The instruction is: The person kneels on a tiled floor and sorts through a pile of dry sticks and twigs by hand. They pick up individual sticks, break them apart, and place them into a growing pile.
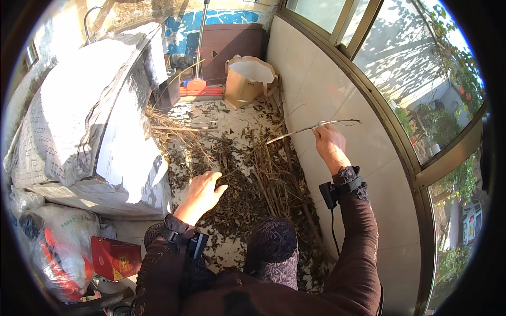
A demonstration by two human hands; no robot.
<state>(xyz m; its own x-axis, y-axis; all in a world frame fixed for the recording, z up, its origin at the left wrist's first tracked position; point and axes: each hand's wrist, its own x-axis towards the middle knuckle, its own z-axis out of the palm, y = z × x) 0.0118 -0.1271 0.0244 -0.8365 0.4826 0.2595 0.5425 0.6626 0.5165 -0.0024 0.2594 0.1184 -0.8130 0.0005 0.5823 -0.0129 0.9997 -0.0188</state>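
Note:
My right hand (pixel 331 145) is raised beside the tiled wall, its fingers closed around a thin dry twig (pixel 292 133). The twig's bare pale end points left over the floor, and its darker tip reaches past my fingers. Over the dry leaves (pixel 233 201) is my left hand (pixel 201 196), thumb and fingers apart, with nothing seen in it. A bundle of dry stalks (pixel 269 177) lies along the wall, below the twig. Another heap of thin brown branches (pixel 180 128) spreads on the floor at the left, beyond my left hand.
A cloth-covered table (pixel 67 106) stands at left, above a plastic bag (pixel 65 252) and a red box (pixel 116 258). At the back are a paper bag (pixel 243 85), an orange-headed broom (pixel 196 84) and a brown board (pixel 233 47). The tiled wall (pixel 379 189) and windows border the right.

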